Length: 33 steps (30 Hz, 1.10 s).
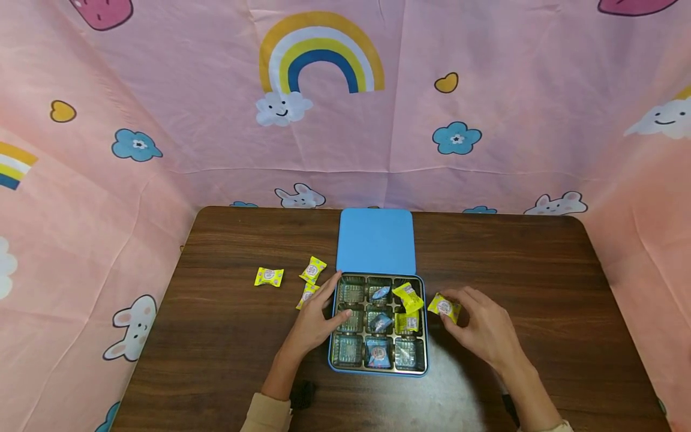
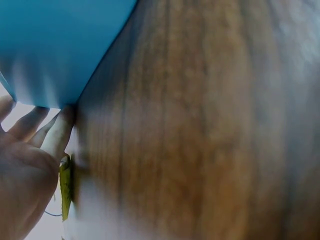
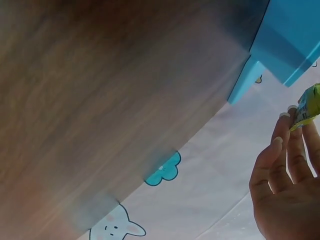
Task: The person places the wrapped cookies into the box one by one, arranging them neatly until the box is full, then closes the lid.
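Note:
A blue tin [image 1: 379, 373] with a divided metallic tray stands on the table. Three blue-wrapped candies [image 1: 379, 353] lie down its middle column, and two yellow-wrapped candies [image 1: 408, 297] sit in the right column, the upper one tilted. My left hand [image 1: 313, 324] rests at the tin's left side, fingers extended against the outer wall and thumb over the left column; the left wrist view shows the fingertips touching the blue wall. Just right of the tin, my right hand [image 1: 483, 324] pinches another yellow-wrapped candy [image 1: 444, 307] between thumb and fingers.
Behind the tin lies its blue lid [image 1: 376, 241], flat side up. Three yellow-wrapped candies [image 1: 269, 276] are on the wooden table [image 1: 227, 360] to the left, one of them close by the left fingers. A pink patterned cloth [image 1: 345, 144] hangs around the table's back and sides.

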Available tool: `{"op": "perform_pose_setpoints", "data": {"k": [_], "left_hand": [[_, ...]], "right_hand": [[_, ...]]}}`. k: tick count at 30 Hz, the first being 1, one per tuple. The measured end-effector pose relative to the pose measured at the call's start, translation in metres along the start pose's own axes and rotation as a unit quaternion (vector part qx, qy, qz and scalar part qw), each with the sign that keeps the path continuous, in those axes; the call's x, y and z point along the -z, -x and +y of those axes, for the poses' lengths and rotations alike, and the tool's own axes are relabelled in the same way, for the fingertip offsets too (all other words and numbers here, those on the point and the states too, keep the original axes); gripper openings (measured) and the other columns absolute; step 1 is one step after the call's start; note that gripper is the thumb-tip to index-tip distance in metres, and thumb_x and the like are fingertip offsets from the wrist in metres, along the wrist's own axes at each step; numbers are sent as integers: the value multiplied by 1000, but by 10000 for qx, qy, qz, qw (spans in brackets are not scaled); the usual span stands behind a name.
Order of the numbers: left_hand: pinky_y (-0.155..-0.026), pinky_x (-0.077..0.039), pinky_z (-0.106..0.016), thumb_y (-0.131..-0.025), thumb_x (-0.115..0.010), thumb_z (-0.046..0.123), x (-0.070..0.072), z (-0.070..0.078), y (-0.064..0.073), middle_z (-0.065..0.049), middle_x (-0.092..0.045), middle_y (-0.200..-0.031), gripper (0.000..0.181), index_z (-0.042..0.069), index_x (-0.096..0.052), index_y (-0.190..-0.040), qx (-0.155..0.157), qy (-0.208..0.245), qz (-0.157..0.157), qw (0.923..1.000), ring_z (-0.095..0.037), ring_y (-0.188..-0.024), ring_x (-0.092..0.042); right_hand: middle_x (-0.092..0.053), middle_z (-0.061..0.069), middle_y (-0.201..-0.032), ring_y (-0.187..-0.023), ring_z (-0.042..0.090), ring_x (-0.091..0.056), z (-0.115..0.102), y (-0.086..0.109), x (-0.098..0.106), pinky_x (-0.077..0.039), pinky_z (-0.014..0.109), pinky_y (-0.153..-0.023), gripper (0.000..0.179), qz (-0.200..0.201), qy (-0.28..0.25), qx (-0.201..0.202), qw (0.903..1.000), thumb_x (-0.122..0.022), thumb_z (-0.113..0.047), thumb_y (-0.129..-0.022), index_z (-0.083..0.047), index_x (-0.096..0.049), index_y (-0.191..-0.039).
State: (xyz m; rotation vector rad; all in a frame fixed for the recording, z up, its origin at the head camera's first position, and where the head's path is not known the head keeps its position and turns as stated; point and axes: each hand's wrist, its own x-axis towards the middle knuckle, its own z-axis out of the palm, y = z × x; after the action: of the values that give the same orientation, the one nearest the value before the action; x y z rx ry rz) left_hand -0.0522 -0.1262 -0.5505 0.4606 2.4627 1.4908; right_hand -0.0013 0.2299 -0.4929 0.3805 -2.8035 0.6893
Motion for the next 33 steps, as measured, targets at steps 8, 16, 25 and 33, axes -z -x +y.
{"op": "perform_pose_setpoints", "data": {"k": [8, 16, 25, 33], "left_hand": [[-104, -45, -51, -92, -73, 30, -1, 0, 1, -5, -25, -162, 83, 32, -23, -158, -80, -91, 74, 9999, -30, -145, -32], [-104, -44, -53, -91, -74, 29, -1, -1, 0, -4, -26, -162, 83, 34, -24, -158, -12, -59, 64, 10000, -30, -145, -32], [-103, -45, -53, -92, -74, 28, -1, 0, 0, -7, -26, -162, 82, 29, -26, -158, -131, -6, 95, 9999, -32, -145, -32], [-104, -45, -52, -92, -73, 29, 0, 0, -1, -8, -26, -162, 82, 27, -26, -159, -72, -1, 32, 10000, -30, -145, -32]], "right_hand": [[-66, -5, -93, -60, 5, -39, -11, 8, -1, -33, 20, -49, 41, -74, -154, -78, 9998, -86, -22, -72, -16, -71, -110], [-65, -9, -93, -65, 3, -44, -22, 15, -3, -37, 20, -52, 39, 6, -261, 54, 9996, -87, -22, -70, -17, -72, -105], [-64, -12, -95, -72, 7, -56, -36, 23, -7, -46, 23, -58, 37, -155, -389, 99, 9991, -85, -25, -70, -20, -71, -104], [-66, -11, -97, -78, 5, -57, -43, 28, -7, -51, 27, -63, 37, -237, -305, 37, 9992, -86, -27, -69, -22, -69, -101]]}}
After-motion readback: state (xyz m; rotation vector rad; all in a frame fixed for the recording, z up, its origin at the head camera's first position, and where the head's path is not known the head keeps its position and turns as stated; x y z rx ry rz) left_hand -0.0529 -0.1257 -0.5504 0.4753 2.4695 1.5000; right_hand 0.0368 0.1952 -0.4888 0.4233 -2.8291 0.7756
